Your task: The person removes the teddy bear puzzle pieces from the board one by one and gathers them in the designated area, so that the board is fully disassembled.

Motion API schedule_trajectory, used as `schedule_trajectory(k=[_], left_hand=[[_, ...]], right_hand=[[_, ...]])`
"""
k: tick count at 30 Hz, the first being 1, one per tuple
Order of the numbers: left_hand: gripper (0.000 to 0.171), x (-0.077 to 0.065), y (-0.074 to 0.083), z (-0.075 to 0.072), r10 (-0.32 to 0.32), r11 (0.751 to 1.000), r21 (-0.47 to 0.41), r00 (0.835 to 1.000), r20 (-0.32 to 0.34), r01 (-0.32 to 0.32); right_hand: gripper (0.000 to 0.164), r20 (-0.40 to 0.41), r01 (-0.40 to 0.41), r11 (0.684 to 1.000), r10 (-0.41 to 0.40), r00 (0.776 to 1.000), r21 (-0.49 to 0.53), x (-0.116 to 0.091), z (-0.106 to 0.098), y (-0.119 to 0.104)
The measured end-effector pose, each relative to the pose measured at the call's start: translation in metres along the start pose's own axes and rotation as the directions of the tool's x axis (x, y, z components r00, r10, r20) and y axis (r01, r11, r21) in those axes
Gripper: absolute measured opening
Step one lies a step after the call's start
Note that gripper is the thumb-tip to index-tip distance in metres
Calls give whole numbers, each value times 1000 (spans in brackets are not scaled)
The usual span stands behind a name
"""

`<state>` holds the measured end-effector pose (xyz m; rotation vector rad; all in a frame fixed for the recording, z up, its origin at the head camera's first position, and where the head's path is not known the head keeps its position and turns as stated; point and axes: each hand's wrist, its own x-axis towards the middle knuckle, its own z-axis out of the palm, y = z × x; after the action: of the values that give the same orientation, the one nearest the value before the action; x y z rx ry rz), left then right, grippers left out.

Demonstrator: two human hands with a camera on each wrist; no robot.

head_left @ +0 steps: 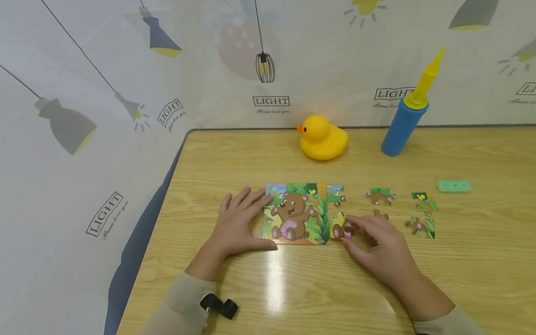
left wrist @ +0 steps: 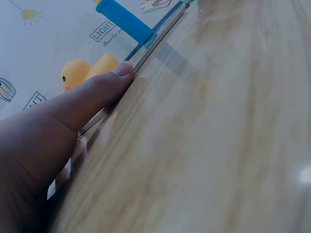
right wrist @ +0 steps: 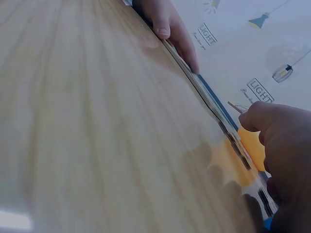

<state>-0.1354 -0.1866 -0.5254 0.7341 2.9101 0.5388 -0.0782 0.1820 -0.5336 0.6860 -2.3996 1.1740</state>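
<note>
A flat board with a brown bear picture [head_left: 294, 216] lies on the table. My left hand [head_left: 241, 225] rests at its left side, fingers spread and nearly straight, thumb along the near edge; the left wrist view shows the thumb [left wrist: 99, 87] stretched against that edge. Just right of the board, my right hand [head_left: 385, 251] pinches a jigsaw piece [head_left: 338, 228] showing part of the bear, between thumb and fingers. From the right wrist, this piece [right wrist: 235, 106] appears tilted and raised above the board's level. A brown piece [head_left: 380, 214] is partly hidden behind the right hand.
More jigsaw pieces lie right of the board: a blue-green one [head_left: 336, 195], a bear-head one [head_left: 380, 196], and two at the far right [head_left: 421, 226]. Behind stand a yellow rubber duck [head_left: 322, 138] and a blue-yellow hand pump [head_left: 406, 122]. A green block [head_left: 454, 187] lies beyond.
</note>
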Motion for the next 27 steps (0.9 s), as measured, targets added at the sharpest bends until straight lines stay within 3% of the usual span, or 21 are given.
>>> schedule_trajectory(k=[7,27], left_hand=[[120,0,1,1,-2,1000,-8,1000,8,2],[122,1,-2,3,-1,1000,10,1000,6,1]], right_hand=[[46,-36,-32,998,30,999,-53,-9,-16,8],[54,14,-48,994,50,999,-97,-25,-31,8]])
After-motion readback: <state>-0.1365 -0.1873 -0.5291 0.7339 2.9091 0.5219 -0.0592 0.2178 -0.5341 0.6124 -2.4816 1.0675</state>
